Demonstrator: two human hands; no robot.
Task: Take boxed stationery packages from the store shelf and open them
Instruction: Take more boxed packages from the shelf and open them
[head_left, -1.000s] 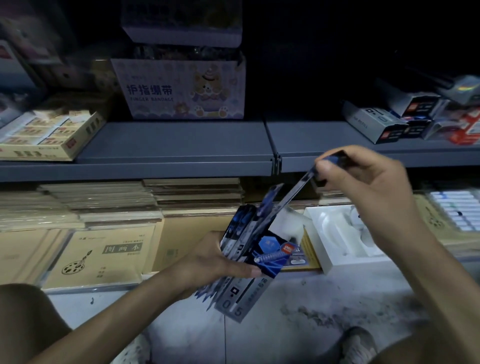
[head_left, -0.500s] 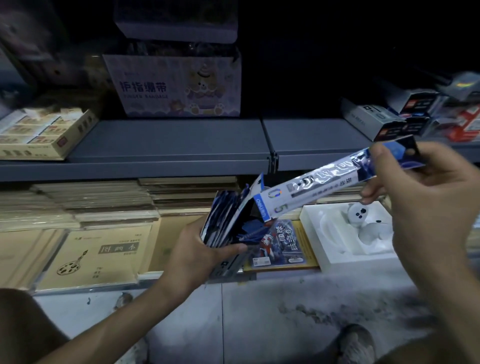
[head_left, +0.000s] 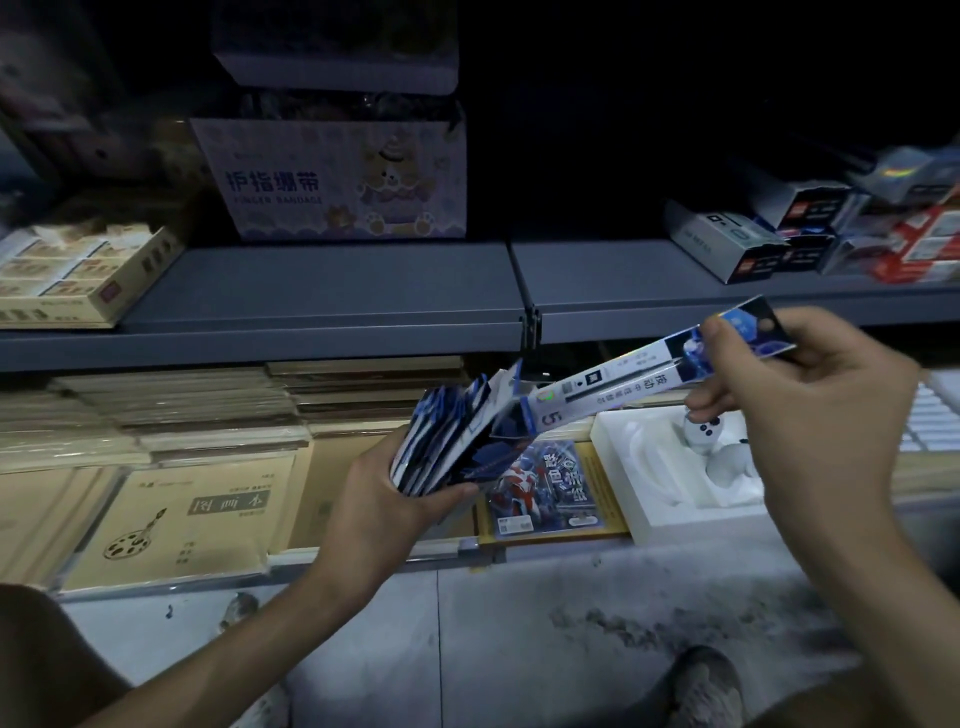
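Dim light; grey metal shelf (head_left: 322, 291), stacked books (head_left: 182, 415) beneath, pale tiled floor (head_left: 498, 670), dark stains (head_left: 649, 626) at right.

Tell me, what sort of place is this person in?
Most likely a stationery shop: grey metal shelves hold stacked drawing books, a printed finger-bandage carton and small pen boxes, and the left hand grips a bundle of pen packets while the right hand pinches a single packet.

Stationery shop, as you face it: grey metal shelves (head_left: 322, 291) carry stock in multiples: a display carton (head_left: 332, 176) printed "Finger Bandage", stacks of drawing books (head_left: 182, 514), pen boxes (head_left: 727, 249) at the right, a tan box of small packets (head_left: 78, 270)
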